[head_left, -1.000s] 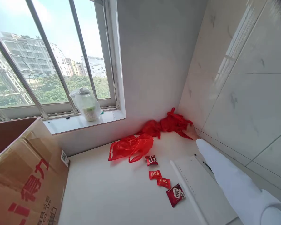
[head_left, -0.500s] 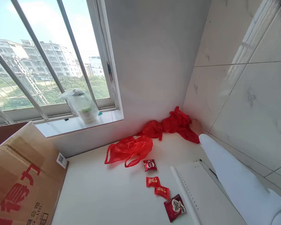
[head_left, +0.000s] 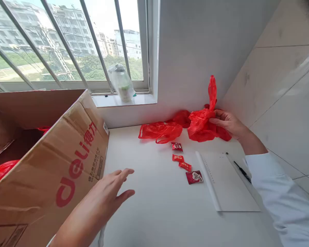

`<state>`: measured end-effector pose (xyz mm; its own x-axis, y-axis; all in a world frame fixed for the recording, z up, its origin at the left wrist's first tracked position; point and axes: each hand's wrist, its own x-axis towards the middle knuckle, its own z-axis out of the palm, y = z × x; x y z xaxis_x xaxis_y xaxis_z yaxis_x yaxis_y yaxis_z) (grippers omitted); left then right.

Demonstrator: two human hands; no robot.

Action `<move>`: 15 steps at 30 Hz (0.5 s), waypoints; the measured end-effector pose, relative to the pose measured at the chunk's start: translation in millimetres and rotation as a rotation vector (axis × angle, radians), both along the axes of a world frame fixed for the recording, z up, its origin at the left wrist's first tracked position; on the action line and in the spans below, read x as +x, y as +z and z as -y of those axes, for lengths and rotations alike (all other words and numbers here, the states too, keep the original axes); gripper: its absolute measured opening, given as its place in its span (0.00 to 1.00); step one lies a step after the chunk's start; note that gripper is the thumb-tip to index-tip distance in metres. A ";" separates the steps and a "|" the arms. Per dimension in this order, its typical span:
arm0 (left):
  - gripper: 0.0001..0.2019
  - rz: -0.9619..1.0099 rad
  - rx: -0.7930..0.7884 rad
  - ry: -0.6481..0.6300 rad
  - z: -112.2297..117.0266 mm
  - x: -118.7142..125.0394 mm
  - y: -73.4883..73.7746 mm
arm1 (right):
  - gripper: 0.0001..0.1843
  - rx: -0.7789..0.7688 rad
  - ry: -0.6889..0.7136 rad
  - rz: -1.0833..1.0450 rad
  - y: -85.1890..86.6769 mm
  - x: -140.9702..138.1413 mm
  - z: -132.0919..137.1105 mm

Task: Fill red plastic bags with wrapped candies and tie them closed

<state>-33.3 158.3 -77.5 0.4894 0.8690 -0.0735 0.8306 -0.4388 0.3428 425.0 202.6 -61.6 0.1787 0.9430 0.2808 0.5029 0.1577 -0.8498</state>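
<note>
My right hand (head_left: 228,122) pinches a crumpled red plastic bag (head_left: 201,125) at the back right of the white table, and one end of the bag sticks upward. Beside it to the left, a flat red plastic bag (head_left: 161,131) with handle loops lies against the wall. More red bag material (head_left: 182,118) is bunched behind, partly covered. My left hand (head_left: 115,188) hovers over the table near the cardboard box (head_left: 78,151), fingers apart and holding nothing. Several small red wrapped sweets, among them a dark red square packet (head_left: 194,177), lie in a line mid-table.
A sheet of paper (head_left: 231,185) with a rolled edge lies at the right, with a black pen (head_left: 242,172) beside it. The open box on the left holds red plastic. A bagged jar (head_left: 124,85) stands on the windowsill (head_left: 144,100). Tiled wall rises at the right.
The view has turned left and down. My left hand has come into view from below. My right hand has lifted a red bag off the bunch at the wall.
</note>
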 end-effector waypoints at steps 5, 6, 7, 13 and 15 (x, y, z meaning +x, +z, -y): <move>0.20 -0.092 -0.206 0.075 -12.2 13.3 17.0 | 0.04 -0.007 0.410 -0.061 -57.8 -143.5 20.5; 0.20 -0.093 -0.225 0.069 -15.1 14.6 14.5 | 0.05 0.000 0.459 -0.037 -68.3 -164.1 24.9; 0.20 -0.092 -0.240 0.062 -18.0 15.8 11.1 | 0.09 0.008 0.508 -0.005 -77.1 -180.2 29.0; 0.15 -0.054 -0.296 0.014 -32.5 26.7 -9.4 | 0.13 -0.035 0.401 0.051 -96.8 -202.5 41.4; 0.13 0.001 -0.298 -0.026 -34.8 32.6 -15.9 | 0.14 -0.092 0.355 0.070 -98.4 -202.7 40.3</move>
<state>-0.7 193.1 -93.4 0.5112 0.7965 -0.3228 0.8201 -0.3399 0.4603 222.3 162.3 -160.0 -0.1803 0.9647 0.1921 0.4885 0.2573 -0.8338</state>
